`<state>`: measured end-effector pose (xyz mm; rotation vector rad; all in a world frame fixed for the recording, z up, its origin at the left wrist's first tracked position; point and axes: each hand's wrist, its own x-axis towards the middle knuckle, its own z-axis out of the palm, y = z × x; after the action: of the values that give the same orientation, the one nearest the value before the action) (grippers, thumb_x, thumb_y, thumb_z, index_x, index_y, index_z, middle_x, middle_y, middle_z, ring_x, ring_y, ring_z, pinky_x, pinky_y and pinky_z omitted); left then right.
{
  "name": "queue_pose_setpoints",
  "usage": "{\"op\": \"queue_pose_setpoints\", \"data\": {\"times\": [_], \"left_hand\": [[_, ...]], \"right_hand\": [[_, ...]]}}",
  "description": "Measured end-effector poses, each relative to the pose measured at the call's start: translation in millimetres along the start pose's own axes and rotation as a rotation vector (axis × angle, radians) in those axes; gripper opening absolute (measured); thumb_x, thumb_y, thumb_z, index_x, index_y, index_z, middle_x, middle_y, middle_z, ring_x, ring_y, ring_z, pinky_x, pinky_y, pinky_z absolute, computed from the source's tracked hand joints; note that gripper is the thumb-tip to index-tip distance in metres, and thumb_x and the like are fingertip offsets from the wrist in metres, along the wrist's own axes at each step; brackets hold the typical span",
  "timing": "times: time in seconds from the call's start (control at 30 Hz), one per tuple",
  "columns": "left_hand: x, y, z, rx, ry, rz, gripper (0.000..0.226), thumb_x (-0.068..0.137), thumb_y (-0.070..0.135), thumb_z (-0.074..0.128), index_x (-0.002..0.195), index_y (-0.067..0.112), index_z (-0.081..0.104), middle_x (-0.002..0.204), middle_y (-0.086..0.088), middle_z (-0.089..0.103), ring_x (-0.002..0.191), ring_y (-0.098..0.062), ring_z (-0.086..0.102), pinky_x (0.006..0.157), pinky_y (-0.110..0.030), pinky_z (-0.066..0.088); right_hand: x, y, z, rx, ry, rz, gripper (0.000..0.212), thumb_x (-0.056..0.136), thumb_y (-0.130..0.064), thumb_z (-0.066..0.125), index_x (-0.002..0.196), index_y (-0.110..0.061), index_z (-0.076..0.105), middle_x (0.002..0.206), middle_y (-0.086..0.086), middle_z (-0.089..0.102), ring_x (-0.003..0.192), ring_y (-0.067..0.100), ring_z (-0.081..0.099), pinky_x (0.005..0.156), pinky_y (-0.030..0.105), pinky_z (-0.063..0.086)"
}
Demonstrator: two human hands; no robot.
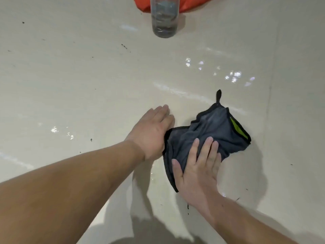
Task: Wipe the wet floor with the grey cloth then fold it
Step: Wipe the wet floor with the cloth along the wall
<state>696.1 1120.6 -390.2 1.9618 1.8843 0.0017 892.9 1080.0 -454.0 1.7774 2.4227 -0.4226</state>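
The grey cloth [209, 133] lies bunched on the pale tiled floor [88, 76], with black edging, a black loop at its far corner and a lime-green tag on its right side. My right hand [197, 164] presses flat on the cloth's near part, fingers spread. Touching the cloth's left edge, my left hand [152, 131] lies flat with its fingers extended; whether it pinches the edge is hidden. Wet streaks and droplets [232, 76] glisten beyond the cloth and to the left.
A clear plastic bottle [164, 16] with some water stands at the top centre. Behind it lies something orange [191, 4]. Small dark specks dot the tiles. A tile joint [270, 85] runs down the right side.
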Motion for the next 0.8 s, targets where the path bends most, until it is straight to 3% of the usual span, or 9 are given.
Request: {"op": "queue_pose_setpoints", "data": {"times": [0.13, 0.27, 0.33, 0.43, 0.67, 0.8], "left_hand": [[-39.0, -28.6, -17.3, -0.076, 0.061, -0.227, 0.069, 0.085, 0.010, 0.055, 0.152, 0.009, 0.039, 0.165, -0.018, 0.025, 0.150, -0.032, 0.025, 0.125, -0.035, 0.014], [-92.0, -46.1, -36.9, -0.070, 0.045, -0.405, 0.075, 0.084, 0.032, 0.027, 0.153, 0.007, 0.037, 0.166, -0.020, 0.019, 0.144, -0.034, 0.031, 0.120, -0.031, 0.017], [-116.1, -58.2, -42.2, -0.016, 0.008, -0.488, 0.072, 0.089, 0.017, 0.039, 0.159, 0.012, 0.023, 0.169, -0.017, 0.007, 0.149, -0.029, 0.021, 0.121, -0.028, 0.012], [-142.3, -64.9, -43.4, -0.043, -0.035, -0.573, 0.076, 0.089, 0.007, 0.047, 0.160, 0.014, 0.020, 0.170, -0.014, 0.003, 0.152, -0.027, 0.016, 0.122, -0.028, 0.012], [-188.1, -67.6, -18.0, -0.023, -0.123, -0.431, 0.077, 0.092, 0.010, 0.046, 0.161, 0.012, 0.011, 0.170, -0.011, -0.003, 0.152, -0.026, 0.017, 0.122, -0.029, 0.017], [-241.8, -72.7, -9.4, 0.002, -0.142, -0.291, 0.072, 0.088, 0.010, 0.049, 0.155, 0.012, 0.024, 0.166, -0.013, 0.012, 0.144, -0.028, 0.030, 0.118, -0.035, 0.029]], "right_hand": [[49.4, -53.1, -7.7, -0.083, -0.031, -0.240, 0.089, 0.097, -0.065, 0.015, 0.161, -0.003, 0.008, 0.165, 0.034, 0.001, 0.154, 0.048, -0.002, 0.124, 0.059, 0.006], [98.2, -112.5, -15.1, -0.121, -0.147, -0.347, 0.091, 0.097, -0.068, 0.010, 0.161, -0.006, -0.010, 0.164, 0.031, -0.018, 0.153, 0.047, -0.017, 0.124, 0.057, -0.004], [113.6, -136.5, -19.3, -0.155, -0.223, -0.373, 0.092, 0.096, -0.069, 0.004, 0.157, -0.006, -0.022, 0.160, 0.030, -0.031, 0.150, 0.046, -0.027, 0.123, 0.057, -0.010], [120.2, -148.6, -24.1, -0.173, -0.265, -0.386, 0.092, 0.096, -0.070, 0.004, 0.156, -0.007, -0.026, 0.159, 0.029, -0.035, 0.149, 0.045, -0.030, 0.123, 0.057, -0.012], [76.6, -151.0, -18.4, -0.250, -0.227, -0.331, 0.088, 0.098, -0.067, 0.006, 0.158, -0.008, -0.021, 0.163, 0.026, -0.028, 0.152, 0.042, -0.024, 0.124, 0.054, -0.008], [2.9, -160.3, -2.8, -0.314, -0.230, -0.357, 0.092, 0.089, -0.069, -0.008, 0.156, -0.009, -0.023, 0.163, 0.025, -0.027, 0.153, 0.041, -0.022, 0.125, 0.053, -0.007]]}}
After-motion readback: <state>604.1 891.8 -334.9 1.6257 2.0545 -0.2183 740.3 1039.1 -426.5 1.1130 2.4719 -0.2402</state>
